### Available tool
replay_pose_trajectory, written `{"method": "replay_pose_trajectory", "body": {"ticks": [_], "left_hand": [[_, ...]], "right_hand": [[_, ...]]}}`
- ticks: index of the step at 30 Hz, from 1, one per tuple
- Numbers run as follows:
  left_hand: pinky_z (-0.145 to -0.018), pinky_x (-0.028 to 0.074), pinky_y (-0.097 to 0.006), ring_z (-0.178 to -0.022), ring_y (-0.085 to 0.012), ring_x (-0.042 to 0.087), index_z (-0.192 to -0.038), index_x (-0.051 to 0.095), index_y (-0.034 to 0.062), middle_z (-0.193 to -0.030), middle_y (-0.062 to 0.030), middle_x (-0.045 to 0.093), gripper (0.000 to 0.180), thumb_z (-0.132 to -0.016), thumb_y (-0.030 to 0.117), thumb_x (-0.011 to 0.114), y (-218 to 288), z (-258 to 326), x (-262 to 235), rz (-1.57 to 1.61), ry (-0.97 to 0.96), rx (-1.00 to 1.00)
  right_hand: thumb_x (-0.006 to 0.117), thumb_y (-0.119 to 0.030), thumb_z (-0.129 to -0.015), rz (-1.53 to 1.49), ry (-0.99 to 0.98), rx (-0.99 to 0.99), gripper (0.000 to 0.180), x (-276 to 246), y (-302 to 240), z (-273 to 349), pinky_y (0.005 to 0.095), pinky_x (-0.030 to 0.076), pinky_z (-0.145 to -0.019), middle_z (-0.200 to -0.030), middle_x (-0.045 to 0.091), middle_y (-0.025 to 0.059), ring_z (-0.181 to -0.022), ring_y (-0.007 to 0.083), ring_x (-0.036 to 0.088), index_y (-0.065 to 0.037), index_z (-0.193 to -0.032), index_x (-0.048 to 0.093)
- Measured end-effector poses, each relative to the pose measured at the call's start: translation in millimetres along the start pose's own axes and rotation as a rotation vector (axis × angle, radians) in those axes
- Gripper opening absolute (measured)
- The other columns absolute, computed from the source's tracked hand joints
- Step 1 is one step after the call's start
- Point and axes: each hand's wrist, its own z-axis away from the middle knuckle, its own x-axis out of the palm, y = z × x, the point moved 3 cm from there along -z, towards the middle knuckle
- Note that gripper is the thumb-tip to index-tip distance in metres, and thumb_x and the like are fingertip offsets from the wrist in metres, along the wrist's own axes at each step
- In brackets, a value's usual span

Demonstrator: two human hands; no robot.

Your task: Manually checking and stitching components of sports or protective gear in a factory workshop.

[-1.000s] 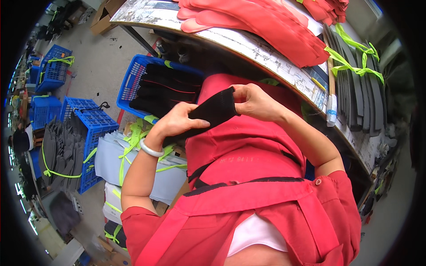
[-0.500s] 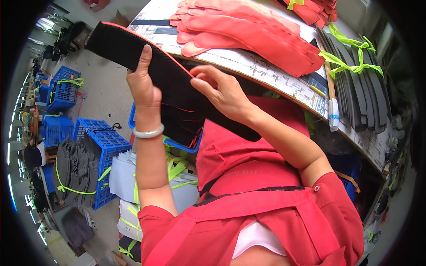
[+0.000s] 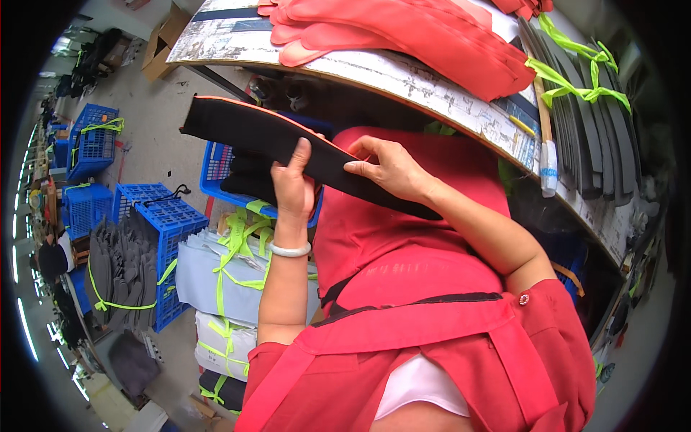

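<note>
A long black fabric piece point(image 3: 245, 129) with a thin orange-red edge is held up in front of me, slanting down from upper left to lower right. My left hand point(image 3: 293, 189) grips its lower edge near the middle, thumb on the near face and the other fingers behind. Farther right, my right hand point(image 3: 394, 171) pinches the upper edge between thumb and fingers. The right end of the piece passes below this hand and lies over my red apron point(image 3: 417, 252). Below the left part, a blue crate point(image 3: 214, 169) with black material inside is partly covered.
Beyond my hands, a worn white table point(image 3: 432, 101) carries coral-red fabric pieces point(image 3: 410, 43) and grey strips point(image 3: 568, 122) tied with yellow-green bands. Light-coloured bundles point(image 3: 198, 270) stand at lower left, beside a blue crate point(image 3: 169, 237) and dark grey tied pieces point(image 3: 119, 263).
The black piece has come lower and closer, and now shows as a narrower strip. My left hand has moved right and down with it; my right hand has shifted slightly right and down.
</note>
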Motion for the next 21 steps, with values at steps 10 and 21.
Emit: {"method": "replay_pose_trajectory", "body": {"ticks": [10,21], "left_hand": [[-0.078,0.052,-0.025,-0.082,-0.0114,0.062,-0.096,0.065,0.0051,-0.091,-0.0001,0.063,0.02,-0.081,-0.006,0.072,-39.0,13.9,-4.3,-0.068,0.1,-0.096],[-0.091,0.048,-0.028,-0.098,-0.0138,0.062,-0.109,0.063,0.003,-0.106,-0.004,0.065,0.018,-0.092,0.005,0.064,-52.9,27.8,5.2,-0.022,-0.014,-0.135]], "right_hand": [[0.061,-0.024,-0.092,0.159,0.021,-0.097,0.024,4.3,13.7,-0.8,0.0395,0.049,-0.067,-0.078,0.064,0.0202,-0.074,0.0327,0.065,0.0,-0.094,0.064],[0.059,-0.022,-0.095,0.237,0.072,-0.165,0.022,-6.7,9.4,-2.8,0.038,0.047,-0.063,-0.073,0.061,0.0191,-0.067,0.0287,0.06,-0.001,-0.089,0.061]]}}
